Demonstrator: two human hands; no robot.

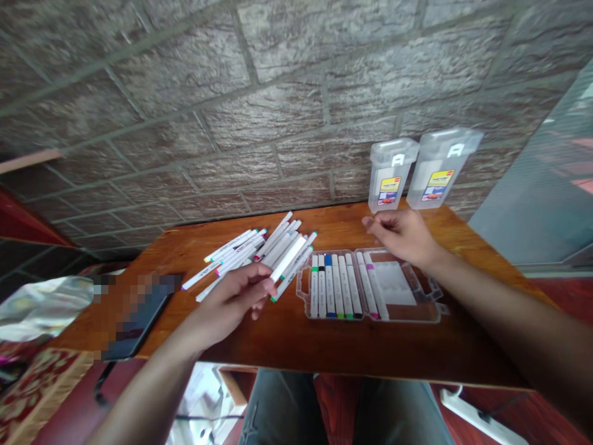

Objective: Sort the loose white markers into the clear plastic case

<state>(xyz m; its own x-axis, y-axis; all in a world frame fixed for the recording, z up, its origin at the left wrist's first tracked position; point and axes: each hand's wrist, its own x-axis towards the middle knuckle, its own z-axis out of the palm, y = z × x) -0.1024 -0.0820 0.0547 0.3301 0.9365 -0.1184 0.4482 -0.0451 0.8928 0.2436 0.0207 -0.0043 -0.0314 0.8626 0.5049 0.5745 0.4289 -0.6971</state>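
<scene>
My left hand [243, 289] pinches a white marker [288, 259] between thumb and fingers, tilted up to the right at the near edge of a loose pile of white markers [236, 254] with coloured ends. To the right, an open clear plastic case [412, 319] lies flat on the table. Several markers [334, 290] stand side by side in its left half, and two more markers [373, 290] lie in the right half beside a pale insert. Above the case's upper right edge is my right hand [403, 236], fingers curled in and thumb against them, with nothing visible in it.
Two upright clear plastic boxes [393, 176] with yellow labels stand at the back right of the wooden table [278, 349], against a brick wall [278, 111]. A dark, partly pixelated device [139, 324] lies at the left. A power strip [482, 420] is below the right edge.
</scene>
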